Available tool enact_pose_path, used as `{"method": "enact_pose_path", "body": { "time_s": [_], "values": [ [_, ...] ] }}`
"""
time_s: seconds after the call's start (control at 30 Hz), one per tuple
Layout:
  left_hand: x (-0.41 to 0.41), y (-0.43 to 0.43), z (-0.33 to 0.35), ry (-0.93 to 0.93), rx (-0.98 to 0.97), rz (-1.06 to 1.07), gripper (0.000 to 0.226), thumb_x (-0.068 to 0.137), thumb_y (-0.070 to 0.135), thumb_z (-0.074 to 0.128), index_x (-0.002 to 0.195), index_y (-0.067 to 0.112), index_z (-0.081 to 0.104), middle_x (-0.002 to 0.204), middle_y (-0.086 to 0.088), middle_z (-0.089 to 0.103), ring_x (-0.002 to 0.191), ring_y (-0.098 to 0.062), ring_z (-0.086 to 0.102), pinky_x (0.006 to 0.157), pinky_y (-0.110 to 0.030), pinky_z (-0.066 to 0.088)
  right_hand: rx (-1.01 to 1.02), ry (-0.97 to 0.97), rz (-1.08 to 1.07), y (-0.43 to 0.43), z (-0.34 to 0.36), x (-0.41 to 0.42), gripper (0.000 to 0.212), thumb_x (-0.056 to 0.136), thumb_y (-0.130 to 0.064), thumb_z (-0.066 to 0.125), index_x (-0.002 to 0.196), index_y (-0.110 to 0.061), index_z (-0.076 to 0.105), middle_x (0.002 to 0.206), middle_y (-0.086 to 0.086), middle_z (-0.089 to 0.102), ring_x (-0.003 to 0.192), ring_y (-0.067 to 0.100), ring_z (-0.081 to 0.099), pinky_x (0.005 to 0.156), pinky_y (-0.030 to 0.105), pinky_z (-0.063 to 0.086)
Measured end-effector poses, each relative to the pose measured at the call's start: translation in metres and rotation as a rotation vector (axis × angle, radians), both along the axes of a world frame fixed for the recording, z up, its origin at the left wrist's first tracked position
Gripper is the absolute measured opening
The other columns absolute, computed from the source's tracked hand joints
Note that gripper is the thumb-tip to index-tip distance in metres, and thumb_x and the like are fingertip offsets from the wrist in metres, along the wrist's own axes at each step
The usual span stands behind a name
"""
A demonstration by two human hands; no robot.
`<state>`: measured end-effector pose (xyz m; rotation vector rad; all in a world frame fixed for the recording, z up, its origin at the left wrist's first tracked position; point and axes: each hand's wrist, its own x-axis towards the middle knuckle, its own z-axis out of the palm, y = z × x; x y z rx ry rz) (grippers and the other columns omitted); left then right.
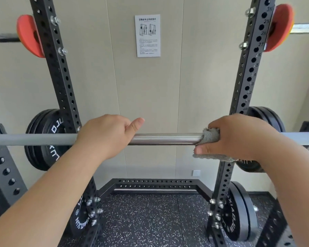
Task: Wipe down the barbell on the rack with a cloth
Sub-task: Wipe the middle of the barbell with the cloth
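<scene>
Single head-worn view, facing forward and slightly down through the rack (61, 77) toward the wall (194, 77). Very near the barbell (164, 139), with floor (150, 220) along the lower edge. Wide-angled, splaying straight lines outward toward the top corners.

Glossy smooth metal barbell (166, 139), fuzzy grey cloth (210, 137), matt black perforated rack (246, 86).

Along the barbell (166, 139), an open stretch is left between left grip (105, 134) and right grip (239, 138); behind its ends, room is closed off by rack uprights (251, 72) and plates (41, 139).
</scene>
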<state>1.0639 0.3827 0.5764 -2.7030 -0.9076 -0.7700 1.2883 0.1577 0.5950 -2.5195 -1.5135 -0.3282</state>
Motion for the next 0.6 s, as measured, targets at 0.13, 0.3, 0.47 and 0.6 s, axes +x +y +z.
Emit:
{"method": "enact_pose_path", "body": {
  "time_s": [0.13,0.3,0.47,0.6],
  "values": [
    [0.000,0.003,-0.003,-0.010,0.009,-0.005,0.081,0.092,0.079,0.004,0.068,0.015,0.047,0.057,0.000,0.052,0.060,-0.021,0.056,0.063,-0.034,0.050,0.070,-0.106,0.030,0.025,-0.011,-0.027,0.082,0.062,-0.107,0.028,0.076,-0.032,0.059,0.066,-0.010,0.062,0.066,0.005,0.058,0.059,0.029,0.049],
    [-0.004,0.002,-0.008,-0.067,0.060,-0.015,0.074,0.096,0.072,0.008,0.066,0.018,0.048,0.058,0.001,0.053,0.061,-0.021,0.055,0.059,-0.033,0.046,0.109,-0.163,0.052,0.027,-0.013,-0.034,0.078,0.067,-0.104,0.033,0.078,-0.031,0.057,0.065,-0.011,0.059,0.065,0.003,0.054,0.055,0.027,0.041],
    [-0.004,0.006,-0.007,-0.056,0.076,0.001,0.074,0.097,0.071,0.010,0.068,0.018,0.053,0.063,0.002,0.058,0.068,-0.027,0.058,0.061,-0.034,0.047,0.097,-0.111,0.024,0.031,-0.008,-0.036,0.084,0.060,-0.108,0.031,0.075,-0.032,0.061,0.063,-0.012,0.063,0.064,0.003,0.060,0.056,0.027,0.048],
    [0.001,0.007,-0.008,-0.051,0.082,-0.009,0.075,0.097,0.072,0.010,0.070,0.019,0.055,0.067,0.002,0.060,0.070,-0.028,0.060,0.068,-0.036,0.053,0.046,-0.052,0.054,0.057,-0.004,-0.064,0.068,0.062,-0.101,0.053,0.079,-0.036,0.063,0.063,-0.014,0.064,0.064,0.000,0.059,0.055,0.026,0.047]
  ]
}}
